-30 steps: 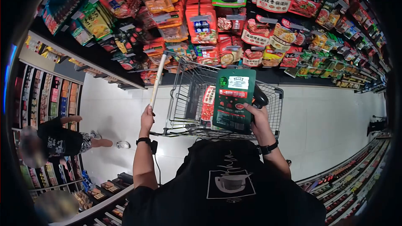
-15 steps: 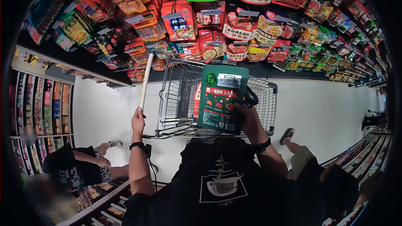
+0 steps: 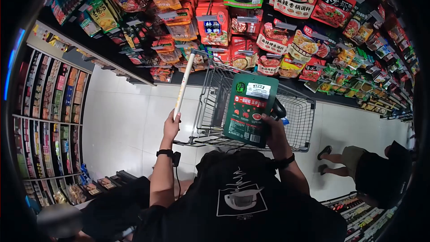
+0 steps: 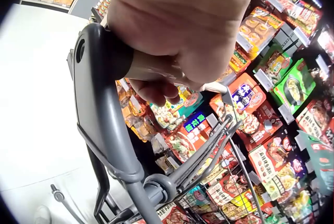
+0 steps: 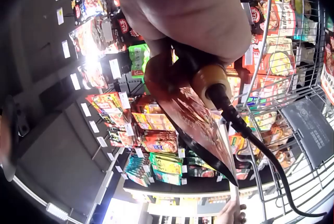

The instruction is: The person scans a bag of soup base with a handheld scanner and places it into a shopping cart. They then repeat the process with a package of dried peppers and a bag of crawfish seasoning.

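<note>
My left hand (image 3: pixel 171 127) grips the near end of the pale shopping cart handle (image 3: pixel 184 80); the left wrist view shows its fingers curled round the bar beside a grey plastic corner piece (image 4: pixel 102 98). My right hand (image 3: pixel 275 132) holds a dark green seasoning pouch (image 3: pixel 249 107) by its right edge, printed side up, over the shopping cart (image 3: pixel 298 123). Just behind the pouch is a rounded black object (image 3: pixel 280 109). Under that hand, the right wrist view shows a tan-ringed black piece (image 5: pixel 211 83) with a cable running from it; the palm hides how it is held.
Hanging racks of seasoning pouches (image 3: pixel 286 36) stand close beyond the cart. At the left are shelves of boxed goods (image 3: pixel 56 94). A person in shorts (image 3: pixel 358 166) is on the right, another person in dark clothes (image 3: pixel 112 206) close behind at lower left.
Both hands keep their holds. The pouch now covers the red packet seen in the cart earlier. One passer-by has come nearer at lower left; another has appeared on the right.
</note>
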Available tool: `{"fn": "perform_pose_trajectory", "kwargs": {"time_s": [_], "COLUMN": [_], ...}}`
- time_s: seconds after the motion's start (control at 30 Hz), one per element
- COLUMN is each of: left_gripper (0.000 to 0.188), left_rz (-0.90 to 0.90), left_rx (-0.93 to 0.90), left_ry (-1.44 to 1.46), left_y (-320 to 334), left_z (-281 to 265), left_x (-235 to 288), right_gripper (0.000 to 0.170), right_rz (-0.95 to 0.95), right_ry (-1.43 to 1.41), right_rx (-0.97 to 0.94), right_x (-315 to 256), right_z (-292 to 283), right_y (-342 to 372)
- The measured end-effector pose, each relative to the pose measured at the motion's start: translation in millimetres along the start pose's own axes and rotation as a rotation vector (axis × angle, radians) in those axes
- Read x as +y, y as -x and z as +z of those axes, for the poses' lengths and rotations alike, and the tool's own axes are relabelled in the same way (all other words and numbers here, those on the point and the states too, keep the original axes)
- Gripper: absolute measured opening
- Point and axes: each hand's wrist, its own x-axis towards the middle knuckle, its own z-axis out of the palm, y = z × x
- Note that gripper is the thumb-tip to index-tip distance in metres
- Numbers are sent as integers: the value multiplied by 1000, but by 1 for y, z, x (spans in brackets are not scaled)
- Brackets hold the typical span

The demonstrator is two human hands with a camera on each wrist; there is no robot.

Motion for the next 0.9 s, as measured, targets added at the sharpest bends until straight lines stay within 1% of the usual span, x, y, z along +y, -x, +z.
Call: {"fn": "perform_pose_trajectory", "kwargs": {"time_s": [0.13,0.27,0.4,0.5,0.6,0.63,0.73,0.77,0.83,0.87,0.9], "left_gripper": [58,57,60,64,68,79,98,106,123,128,134], "left_rz": [-34,-33,-34,-98,476,314,555,580,627,653,681], "left_rx": [-30,-61,-94,-157,115,-34,-197,-296,-488,-429,-371], "left_ry": [27,98,143,145,-483,-456,-420,-379,-292,-285,-280], "left_y": [20,33,45,47,41,55,89,100,118,124,130], "left_z": [15,28,37,40,49,38,11,5,-3,-3,-3], "left_x": [25,41,54,58,25,59,129,149,178,182,185], "right_gripper": [50,50,52,53,55,55,57,58,62,63,59], "right_rz": [-3,-5,17,17,-25,-46,-116,-144,-124,-115,-109], "right_ry": [-4,39,62,87,162,195,270,336,253,211,231], "right_rx": [-15,-14,-15,-16,-38,-49,-102,-107,-136,-152,-146], "right_x": [-5,2,-7,-9,-13,-13,-14,-12,-15,-19,-25], "right_z": [18,16,37,43,54,58,75,76,100,120,134], "right_y": [-3,-12,-5,-4,-3,-4,-13,-16,-18,-13,-6]}}
